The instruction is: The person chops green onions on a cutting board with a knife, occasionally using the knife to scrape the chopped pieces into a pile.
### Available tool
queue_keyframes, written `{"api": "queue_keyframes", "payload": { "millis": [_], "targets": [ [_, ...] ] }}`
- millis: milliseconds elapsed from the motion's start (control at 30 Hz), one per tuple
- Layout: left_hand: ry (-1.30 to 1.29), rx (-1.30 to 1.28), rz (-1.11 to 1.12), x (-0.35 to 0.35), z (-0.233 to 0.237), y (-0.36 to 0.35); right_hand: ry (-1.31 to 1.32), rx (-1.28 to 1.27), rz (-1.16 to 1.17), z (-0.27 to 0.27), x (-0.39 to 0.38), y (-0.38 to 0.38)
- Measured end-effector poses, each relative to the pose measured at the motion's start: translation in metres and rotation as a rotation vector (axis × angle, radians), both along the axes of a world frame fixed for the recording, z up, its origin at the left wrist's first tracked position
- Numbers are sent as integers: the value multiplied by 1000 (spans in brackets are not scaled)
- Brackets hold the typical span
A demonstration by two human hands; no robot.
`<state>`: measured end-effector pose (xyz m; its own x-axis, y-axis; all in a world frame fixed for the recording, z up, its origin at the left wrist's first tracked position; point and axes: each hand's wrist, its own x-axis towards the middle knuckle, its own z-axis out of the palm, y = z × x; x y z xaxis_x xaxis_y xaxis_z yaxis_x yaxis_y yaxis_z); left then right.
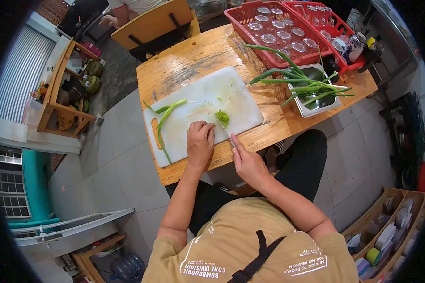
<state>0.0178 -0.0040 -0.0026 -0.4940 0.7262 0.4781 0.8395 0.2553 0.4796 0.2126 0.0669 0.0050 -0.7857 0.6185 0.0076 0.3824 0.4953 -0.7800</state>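
My right hand [251,166] grips a knife [228,132] by its handle, the blade lying over the white cutting board [241,96]. Finely chopped green onion [223,117] is heaped at the blade. My left hand [200,140] rests on the board to the left of the knife, its fingers curled together; whatever may be under them is hidden. Further left on the board lie long green onion stalks [161,126], touched by neither hand. A few green bits are scattered near the board's middle.
A metal container [314,110] with more green onions [303,81] stands at the right of the wooden table [174,61]. Behind it, a red basket [244,34] holds several upturned glasses. A yellow chair [151,26] and a seated person are beyond the far edge.
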Motion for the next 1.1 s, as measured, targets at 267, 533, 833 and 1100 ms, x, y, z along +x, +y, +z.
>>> {"api": "queue_keyframes", "payload": {
  "millis": [267, 533, 833, 1100],
  "targets": [
    [31, -14, 0, -2, -1, 7, 163, -187, 11, 9, 2, -3],
    [0, 5, 36, -2, -3, 6, 125, -205, -11, 1, -8, -8],
    [-24, -23, 61, -1, -3, 4, -48, -140, -18, 16, 3, -14],
    [-9, 25, 67, 0, -3, 0, 28, -77, 2, -8, -17, 0]
  ]
}}
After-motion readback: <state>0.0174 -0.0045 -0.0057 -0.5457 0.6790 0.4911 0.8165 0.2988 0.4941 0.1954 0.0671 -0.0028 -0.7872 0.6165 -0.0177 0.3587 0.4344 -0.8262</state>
